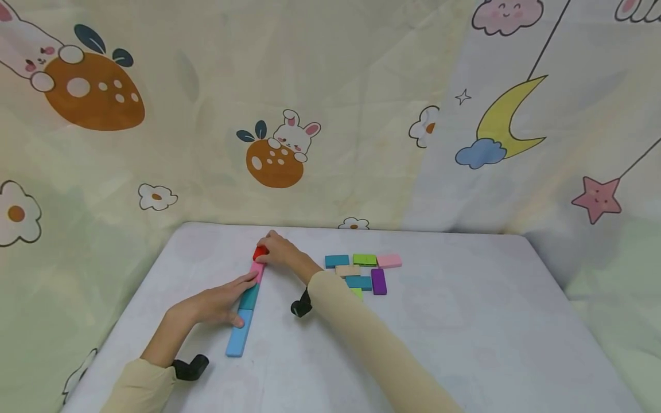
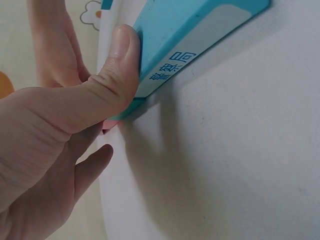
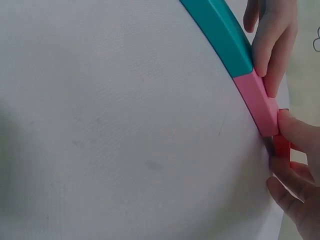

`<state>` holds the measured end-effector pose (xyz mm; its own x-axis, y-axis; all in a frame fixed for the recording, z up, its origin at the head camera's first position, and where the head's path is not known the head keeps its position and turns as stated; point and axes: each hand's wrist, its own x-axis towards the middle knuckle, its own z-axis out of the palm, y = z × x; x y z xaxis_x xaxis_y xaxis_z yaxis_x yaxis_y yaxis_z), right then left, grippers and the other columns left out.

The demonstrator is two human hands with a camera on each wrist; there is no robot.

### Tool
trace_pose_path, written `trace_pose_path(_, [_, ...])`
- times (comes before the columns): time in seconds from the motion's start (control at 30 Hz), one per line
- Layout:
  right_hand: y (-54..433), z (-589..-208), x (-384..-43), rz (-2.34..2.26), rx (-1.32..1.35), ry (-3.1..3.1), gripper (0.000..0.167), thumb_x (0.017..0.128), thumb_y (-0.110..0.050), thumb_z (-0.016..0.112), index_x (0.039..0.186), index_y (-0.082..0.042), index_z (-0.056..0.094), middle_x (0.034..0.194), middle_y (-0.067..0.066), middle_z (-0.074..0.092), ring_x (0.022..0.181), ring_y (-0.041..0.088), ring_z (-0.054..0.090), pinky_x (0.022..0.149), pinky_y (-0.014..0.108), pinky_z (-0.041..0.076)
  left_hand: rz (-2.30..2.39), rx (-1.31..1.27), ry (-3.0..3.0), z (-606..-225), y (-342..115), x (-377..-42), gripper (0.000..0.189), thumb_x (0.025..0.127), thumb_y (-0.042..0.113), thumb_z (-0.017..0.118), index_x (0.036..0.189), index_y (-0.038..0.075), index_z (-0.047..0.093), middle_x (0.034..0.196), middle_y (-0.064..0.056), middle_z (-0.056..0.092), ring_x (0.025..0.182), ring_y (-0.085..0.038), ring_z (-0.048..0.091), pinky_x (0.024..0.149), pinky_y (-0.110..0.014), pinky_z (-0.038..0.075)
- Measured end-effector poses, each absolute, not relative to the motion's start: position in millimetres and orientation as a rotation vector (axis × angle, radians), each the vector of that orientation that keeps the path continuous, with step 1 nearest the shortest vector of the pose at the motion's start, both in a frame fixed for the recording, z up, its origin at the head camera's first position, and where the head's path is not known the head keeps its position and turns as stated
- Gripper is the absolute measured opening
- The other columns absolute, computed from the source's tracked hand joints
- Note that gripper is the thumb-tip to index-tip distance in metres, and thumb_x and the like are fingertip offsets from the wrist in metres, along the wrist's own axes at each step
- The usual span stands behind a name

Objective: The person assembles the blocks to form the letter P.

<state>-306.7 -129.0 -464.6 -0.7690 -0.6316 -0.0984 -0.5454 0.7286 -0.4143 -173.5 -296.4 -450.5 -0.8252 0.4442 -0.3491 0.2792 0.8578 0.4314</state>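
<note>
A straight row of blocks runs away from the person: a light blue block (image 1: 238, 338) nearest, then a teal block (image 1: 249, 297), a pink block (image 1: 258, 269) and a red block (image 1: 260, 252) at the far end. My right hand (image 1: 279, 251) pinches the red block between thumb and fingers, close against the pink block's end (image 3: 257, 102). My left hand (image 1: 219, 303) lies along the row from the left, fingertips touching the pink block and thumb on the light blue block. Printed characters show on the light blue block's side (image 2: 175, 65) in the left wrist view.
Right of the row lies a group of loose blocks: blue (image 1: 337, 261), green (image 1: 364, 259), pink (image 1: 389, 261), beige (image 1: 348, 270), purple (image 1: 378, 281) and others. The right forearm partly hides a green one. A patterned cloth (image 1: 206, 143) hangs behind the white table (image 1: 465, 321).
</note>
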Motion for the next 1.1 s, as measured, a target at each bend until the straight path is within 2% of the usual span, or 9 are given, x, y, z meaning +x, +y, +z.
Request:
trace_pose_path(0.3, [-126.2, -463.7, -307.7, -0.293, -0.999, 2.741, 0.041, 0.096, -0.037, 0.059, 0.134, -0.023, 0.059, 0.135, 0.004, 0.052, 0.114, 0.015, 0.054, 0.099, 0.025, 0.051, 0.503, 0.55, 2.594, -451.4, -296.3, -177.6, 0.108, 0.073, 0.046, 0.078, 0.156, 0.011, 0.018, 0.164, -0.012, 0.013, 0.147, -0.041, 0.025, 0.111, -0.06, 0.034])
trace_pose_path(0.4, [-122.1, -460.9, -304.3, -0.194, -1.029, 2.74, 0.045, 0.098, -0.038, 0.055, 0.141, -0.026, 0.051, 0.145, 0.003, 0.047, 0.128, 0.017, 0.048, 0.105, 0.029, 0.048, 0.517, 0.531, 2.586, -451.6, -295.5, -176.9, 0.107, 0.073, 0.045, 0.078, 0.156, 0.012, 0.018, 0.164, -0.011, 0.012, 0.147, -0.041, 0.024, 0.111, -0.061, 0.034])
trace_pose_path(0.5, [-107.0, -450.7, -299.6, -0.173, -1.077, 2.745, 0.051, 0.099, -0.037, 0.052, 0.149, -0.028, 0.04, 0.156, 0.002, 0.035, 0.142, 0.02, 0.035, 0.112, 0.035, 0.042, 0.523, 0.501, 2.582, -452.2, -294.6, -175.8, 0.107, 0.073, 0.045, 0.079, 0.156, 0.013, 0.019, 0.164, -0.011, 0.013, 0.147, -0.041, 0.023, 0.11, -0.061, 0.035])
trace_pose_path(0.57, [-88.6, -440.4, -296.6, -0.209, -1.124, 2.751, 0.054, 0.1, -0.036, 0.052, 0.151, -0.028, 0.035, 0.16, 0.002, 0.029, 0.148, 0.02, 0.028, 0.116, 0.037, 0.038, 0.515, 0.489, 2.586, -452.4, -294.0, -175.0, 0.107, 0.073, 0.045, 0.079, 0.156, 0.014, 0.019, 0.164, -0.011, 0.015, 0.147, -0.041, 0.023, 0.11, -0.06, 0.036])
trace_pose_path(0.63, [-64.1, -431.5, -294.0, -0.252, -1.177, 2.745, 0.055, 0.1, -0.034, 0.053, 0.151, -0.026, 0.034, 0.16, 0.004, 0.028, 0.148, 0.02, 0.026, 0.117, 0.037, 0.036, 0.52, 0.484, 2.59, -452.3, -293.6, -174.4, 0.107, 0.072, 0.044, 0.08, 0.156, 0.014, 0.02, 0.163, -0.012, 0.016, 0.147, -0.041, 0.023, 0.109, -0.06, 0.037])
trace_pose_path(0.77, [-1.7, -427.2, -283.5, -0.282, -1.252, 2.707, 0.052, 0.1, -0.032, 0.053, 0.149, -0.021, 0.039, 0.157, 0.007, 0.034, 0.146, 0.024, 0.033, 0.116, 0.04, 0.037, 0.519, 0.478, 2.584, -451.8, -294.1, -172.9, 0.107, 0.072, 0.044, 0.08, 0.156, 0.013, 0.02, 0.163, -0.013, 0.016, 0.147, -0.042, 0.023, 0.11, -0.06, 0.037])
trace_pose_path(0.9, [65.2, -439.2, -269.5, -0.196, -1.285, 2.725, 0.046, 0.101, -0.026, 0.052, 0.145, -0.014, 0.045, 0.151, 0.013, 0.043, 0.139, 0.03, 0.043, 0.111, 0.046, 0.042, 0.531, 0.483, 2.579, -450.5, -295.1, -172.8, 0.107, 0.074, 0.043, 0.079, 0.156, 0.012, 0.018, 0.164, -0.013, 0.014, 0.147, -0.042, 0.022, 0.11, -0.059, 0.037])
trace_pose_path(1.1, [143.5, -454.0, -258.0, -0.189, -1.151, 2.815, 0.041, 0.097, -0.014, 0.058, 0.137, -0.01, 0.052, 0.145, 0.017, 0.048, 0.135, 0.035, 0.046, 0.108, 0.05, 0.045, 0.533, 0.514, 2.579, -451.4, -295.8, -174.9, 0.107, 0.075, 0.044, 0.078, 0.156, 0.011, 0.017, 0.164, -0.014, 0.013, 0.147, -0.042, 0.022, 0.11, -0.06, 0.037])
